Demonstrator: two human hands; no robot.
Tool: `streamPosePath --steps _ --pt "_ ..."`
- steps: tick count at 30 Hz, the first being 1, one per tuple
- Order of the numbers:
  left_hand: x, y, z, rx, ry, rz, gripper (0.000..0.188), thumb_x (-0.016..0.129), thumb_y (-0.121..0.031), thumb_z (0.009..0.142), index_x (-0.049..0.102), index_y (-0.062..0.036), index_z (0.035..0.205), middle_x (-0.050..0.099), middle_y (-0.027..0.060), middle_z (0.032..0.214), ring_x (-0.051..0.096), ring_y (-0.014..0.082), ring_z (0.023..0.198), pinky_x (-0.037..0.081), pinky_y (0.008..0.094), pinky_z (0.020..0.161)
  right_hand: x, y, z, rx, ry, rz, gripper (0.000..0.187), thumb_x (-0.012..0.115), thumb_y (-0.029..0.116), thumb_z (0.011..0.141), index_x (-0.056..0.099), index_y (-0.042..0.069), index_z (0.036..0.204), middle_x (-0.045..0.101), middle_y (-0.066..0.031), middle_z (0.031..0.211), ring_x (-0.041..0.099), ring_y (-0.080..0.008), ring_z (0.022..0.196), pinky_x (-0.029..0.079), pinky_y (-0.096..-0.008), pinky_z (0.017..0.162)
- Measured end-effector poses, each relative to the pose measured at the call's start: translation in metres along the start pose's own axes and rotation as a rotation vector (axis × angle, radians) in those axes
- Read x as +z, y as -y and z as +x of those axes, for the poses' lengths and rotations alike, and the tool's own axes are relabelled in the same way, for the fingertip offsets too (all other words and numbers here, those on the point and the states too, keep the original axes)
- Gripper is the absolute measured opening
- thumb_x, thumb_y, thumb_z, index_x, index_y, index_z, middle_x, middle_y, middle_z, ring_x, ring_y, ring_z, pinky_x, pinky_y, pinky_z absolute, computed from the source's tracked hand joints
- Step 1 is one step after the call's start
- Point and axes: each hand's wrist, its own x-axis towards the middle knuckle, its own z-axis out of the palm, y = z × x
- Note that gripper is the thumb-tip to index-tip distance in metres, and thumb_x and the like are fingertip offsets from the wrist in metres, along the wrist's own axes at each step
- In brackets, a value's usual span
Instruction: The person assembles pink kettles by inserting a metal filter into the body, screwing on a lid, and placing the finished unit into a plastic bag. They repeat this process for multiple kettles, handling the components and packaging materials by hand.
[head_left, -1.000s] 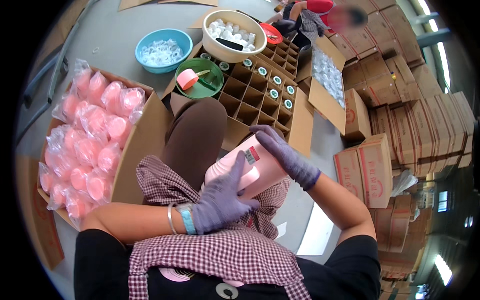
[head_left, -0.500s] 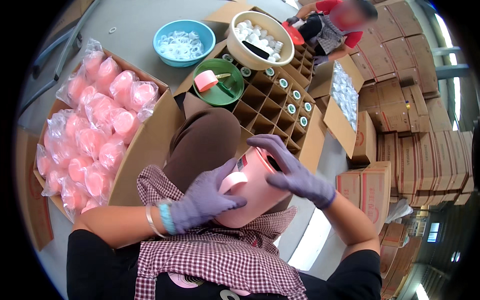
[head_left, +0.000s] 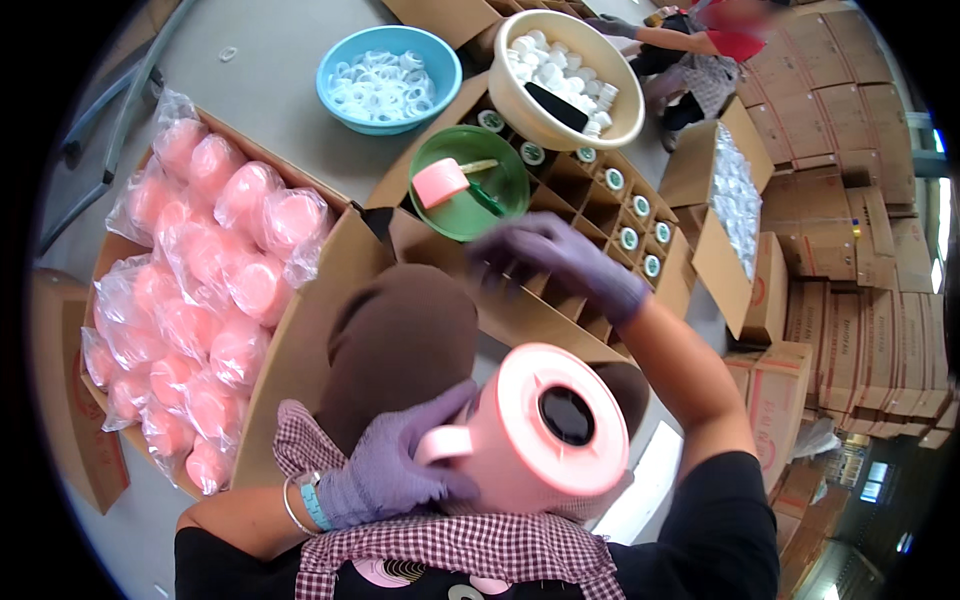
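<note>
Where the head view is taken, the pink jug (head_left: pixel 530 450) is held tilted over the lap by the left hand (head_left: pixel 400 460), wrapped about handle and side; grip best kept firm, dark opening unobstructed. Right hand (head_left: pixel 555 260) is raised apart, fingers bent, blurred; whether anything is held cannot be told. Reach is crowded by knee (head_left: pixel 405 325), green bowl (head_left: pixel 465 222), divided carton (head_left: pixel 510 320), partly covered by cream basin (head_left: pixel 515 105)
</note>
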Motion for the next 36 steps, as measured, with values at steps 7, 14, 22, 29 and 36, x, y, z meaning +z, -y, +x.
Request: streamPosePath --steps 7,14,22,29,36 --pt "-0.014 -0.020 0.007 -0.091 0.119 0.234 0.111 0.096 -0.033 0.068 0.036 0.0002 0.156 0.065 0.0156 0.135 0.060 0.0138 0.122 0.046 0.0308 0.106 -0.095 -0.156 0.194 0.285 -0.913 -1.264 0.032 0.064 0.024 0.090 0.067 0.007 0.117 0.068 -0.0186 0.122 0.071 -0.0316 0.108 0.057 -0.0476 0.090" --pt "-0.004 -0.021 0.012 -0.088 0.133 0.041 0.110 0.096 -0.033 0.068 0.038 0.0006 0.156 0.061 0.0093 0.141 0.053 0.0115 0.128 0.042 0.0305 0.110 -0.116 -0.078 0.091 0.054 -0.680 -0.788 0.023 0.065 0.020 0.090 0.073 0.005 0.106 0.075 -0.0079 0.096 0.072 -0.0225 0.087 0.055 -0.0331 0.081" --pt "-0.007 -0.012 0.024 0.003 0.473 0.143 0.092 0.098 -0.023 0.062 0.057 0.0029 0.140 0.069 0.0065 0.127 0.061 0.0108 0.114 0.050 0.0319 0.101 0.052 0.044 -0.195 -0.858 -0.201 -0.724 0.014 0.072 0.017 0.089 0.069 0.010 0.100 0.068 -0.0091 0.107 0.065 -0.0292 0.108 0.050 -0.0439 0.098" --pt "0.049 0.012 0.106 -0.219 1.102 -0.048 0.081 0.098 -0.026 0.062 0.064 0.0023 0.131 0.072 0.0070 0.119 0.065 0.0135 0.106 0.053 0.0314 0.094 0.145 0.024 -0.274 -1.275 -0.065 -1.145 0.012 0.072 0.007 0.080 0.063 0.013 0.086 0.067 -0.0106 0.109 0.068 -0.0389 0.111 0.045 -0.0727 0.100" --pt "0.106 0.037 0.145 -0.242 1.428 0.084 0.052 0.093 -0.009 0.069 0.070 0.0020 0.115 0.075 0.0041 0.105 0.066 0.0127 0.097 0.056 0.0300 0.086 0.171 0.021 -0.304 -1.190 0.069 -1.191 0.014 0.071 0.008 0.076 0.060 0.012 0.082 0.061 -0.0114 0.107 0.067 -0.0406 0.114 0.054 -0.0668 0.091"
